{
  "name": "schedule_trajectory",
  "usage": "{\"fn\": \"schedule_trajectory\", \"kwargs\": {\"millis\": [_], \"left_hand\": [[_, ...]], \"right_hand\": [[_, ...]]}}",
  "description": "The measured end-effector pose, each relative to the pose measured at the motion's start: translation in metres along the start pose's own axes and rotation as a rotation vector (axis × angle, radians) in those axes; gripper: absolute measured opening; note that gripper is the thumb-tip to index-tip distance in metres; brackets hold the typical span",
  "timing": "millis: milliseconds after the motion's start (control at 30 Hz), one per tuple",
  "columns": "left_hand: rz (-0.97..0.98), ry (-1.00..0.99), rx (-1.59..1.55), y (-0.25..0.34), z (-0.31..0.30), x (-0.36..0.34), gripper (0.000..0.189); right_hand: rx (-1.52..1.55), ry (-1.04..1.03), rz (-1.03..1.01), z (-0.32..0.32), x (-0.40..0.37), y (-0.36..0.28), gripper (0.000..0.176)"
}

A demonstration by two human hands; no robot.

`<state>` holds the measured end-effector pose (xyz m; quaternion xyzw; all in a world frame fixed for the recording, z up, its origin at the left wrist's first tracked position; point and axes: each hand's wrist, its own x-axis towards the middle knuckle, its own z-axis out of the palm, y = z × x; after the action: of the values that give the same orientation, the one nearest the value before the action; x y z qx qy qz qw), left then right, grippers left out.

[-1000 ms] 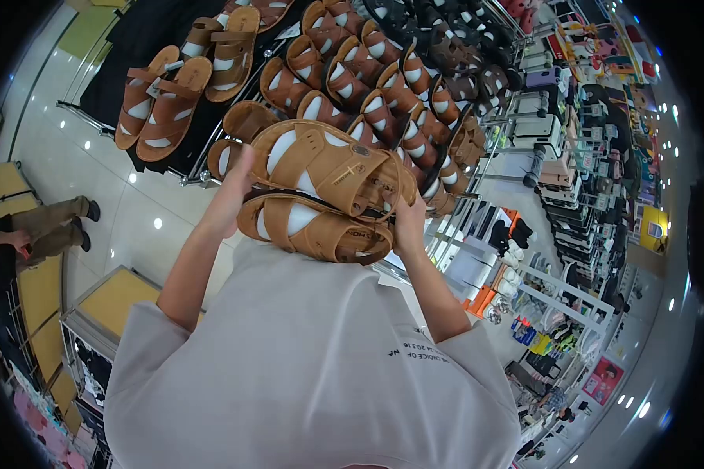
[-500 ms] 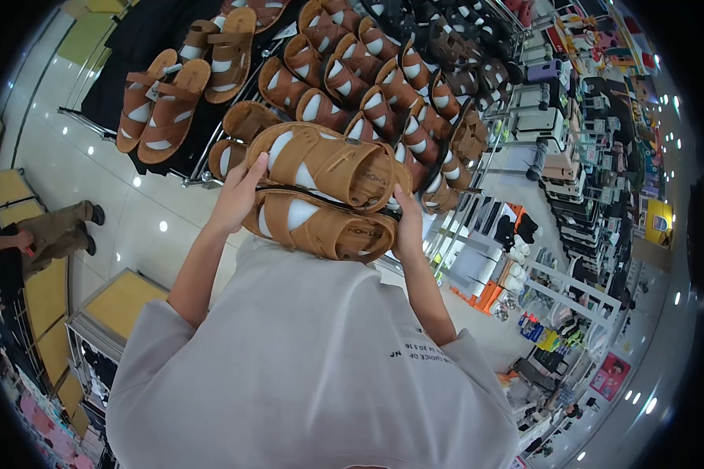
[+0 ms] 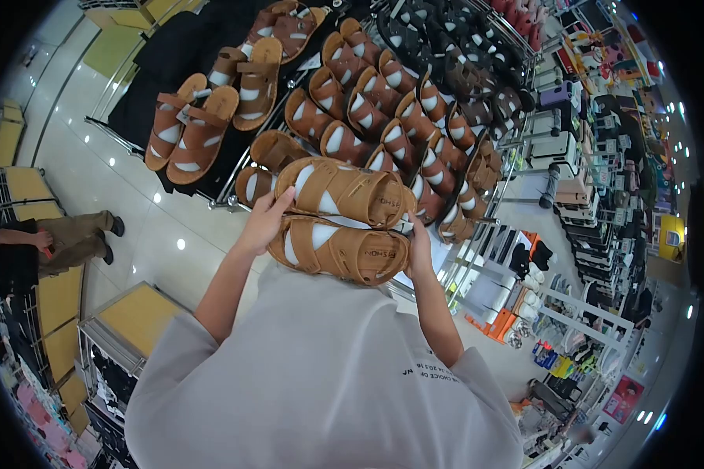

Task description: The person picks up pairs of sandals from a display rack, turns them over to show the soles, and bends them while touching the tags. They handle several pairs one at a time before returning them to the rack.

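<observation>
A pair of tan strap sandals lies side by side between my hands, the upper sandal [image 3: 336,190] touching the lower sandal [image 3: 340,250]. White paper stuffing shows under their straps. At the toe end on the left, my left hand [image 3: 267,223] is closed, thumb on top. The heel end on the right is gripped by my right hand [image 3: 419,246]; its fingers are partly hidden behind the sandals. Just beyond them, brown sandals [image 3: 344,144] stand in tight rows on the rack.
Reddish-brown sandals [image 3: 203,133] rest on a black cloth [image 3: 152,94] at the upper left, with black sandals [image 3: 414,31] at the back. A metal rack rail [image 3: 246,129] runs between. On the left stands a person in brown trousers [image 3: 78,238]. Shelves of shoes [image 3: 594,180] line the right.
The view has shifted, so the rack and sandals appear lower and farther right. The sandals in my hands are tilted slightly differently; both hands keep their hold.
</observation>
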<state>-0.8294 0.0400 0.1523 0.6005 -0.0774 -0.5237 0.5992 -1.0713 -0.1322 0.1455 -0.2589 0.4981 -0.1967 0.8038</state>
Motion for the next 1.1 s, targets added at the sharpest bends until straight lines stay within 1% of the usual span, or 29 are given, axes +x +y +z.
{"fn": "schedule_trajectory", "kwargs": {"millis": [33, 67, 167, 233, 267, 300, 367, 400, 433, 467, 500, 567, 633, 667, 700, 767, 800, 900, 933, 967, 1033, 1067, 1100], "left_hand": [[-0.009, 0.019, -0.032, -0.004, -0.004, 0.002, 0.043], [-0.018, 0.037, -0.064, -0.007, -0.008, 0.004, 0.043], [-0.017, 0.123, -0.219, -0.013, -0.022, 0.018, 0.045], [-0.003, 0.207, -0.292, 0.001, -0.027, 0.026, 0.047], [0.087, 0.244, -0.325, 0.009, -0.028, 0.033, 0.051], [0.187, 0.216, -0.323, 0.005, -0.045, 0.055, 0.052], [0.317, 0.322, -0.351, 0.043, -0.043, 0.076, 0.052], [0.341, 0.373, -0.355, 0.062, -0.044, 0.091, 0.052], [0.365, 0.424, -0.36, 0.08, -0.048, 0.109, 0.051], [0.433, 0.464, -0.349, 0.092, -0.058, 0.135, 0.051], [0.503, 0.503, -0.338, 0.102, -0.071, 0.166, 0.05], [0.509, 0.612, -0.311, 0.13, -0.093, 0.22, 0.051], [0.562, 0.688, -0.235, 0.156, -0.111, 0.267, 0.053], [0.573, 0.689, -0.194, 0.171, -0.111, 0.275, 0.056], [0.517, 0.733, -0.136, 0.183, -0.117, 0.289, 0.058], [0.381, 0.74, -0.275, 0.198, -0.124, 0.314, 0.058], [0.381, 0.706, -0.313, 0.195, -0.137, 0.336, 0.059], [0.171, 0.703, -0.358, 0.205, -0.136, 0.345, 0.06], [0.178, 0.599, -0.392, 0.201, -0.144, 0.353, 0.06], [0.173, 0.555, -0.373, 0.199, -0.152, 0.362, 0.06], [0.161, 0.465, -0.333, 0.2, -0.147, 0.354, 0.059], [0.151, 0.518, -0.291, 0.2, -0.143, 0.352, 0.054], [0.18, 0.553, -0.281, 0.198, -0.146, 0.358, 0.053]], "right_hand": [[0.025, 0.026, 0.033, 0.005, -0.003, -0.002, 0.044], [0.021, 0.029, 0.016, 0.01, -0.007, -0.003, 0.042], [-0.042, -0.058, -0.094, -0.015, 0.011, 0.023, 0.039], [-0.121, -0.069, -0.056, -0.018, 0.007, 0.027, 0.041], [-0.158, -0.068, -0.049, -0.018, 0.004, 0.029, 0.04], [-0.195, -0.066, -0.042, -0.019, 0.001, 0.031, 0.04], [-0.221, -0.076, -0.043, -0.026, -0.001, 0.038, 0.037], [-0.234, -0.078, -0.046, -0.028, -0.003, 0.038, 0.036], [-0.247, -0.079, -0.048, -0.03, -0.005, 0.038, 0.034], [-0.248, -0.087, -0.042, -0.028, -0.01, 0.035, 0.031], [-0.329, -0.206, -0.106, -0.029, -0.017, 0.031, 0.03], [-0.496, -0.441, -0.235, -0.026, -0.035, 0.016, 0.028], [-0.319, -0.963, -0.302, 0.005, -0.077, -0.023, 0.024], [-0.4, -1.126, -0.356, 0.025, -0.099, -0.045, 0.021], [-0.483, -1.287, -0.409, 0.042, -0.114, -0.06, 0.018], [-0.443, -1.396, -0.327, 0.052, -0.13, -0.062, 0.014], [-0.423, -1.452, -0.285, 0.055, -0.134, -0.062, 0.012], [-0.463, -1.401, -0.387, 0.048, -0.137, -0.075, 0.007], [-0.352, -1.293, -0.366, 0.036, -0.14, -0.074, 0.006], [-0.166, -1.219, -0.448, 0.028, -0.14, -0.072, 0.006], [0.204, -1.047, -0.601, 0.015, -0.136, -0.068, 0.008], [0.221, -1.051, -0.617, 0.01, -0.136, -0.071, 0.008], [0.238, -1.057, -0.631, 0.006, -0.136, -0.075, 0.009]]}}
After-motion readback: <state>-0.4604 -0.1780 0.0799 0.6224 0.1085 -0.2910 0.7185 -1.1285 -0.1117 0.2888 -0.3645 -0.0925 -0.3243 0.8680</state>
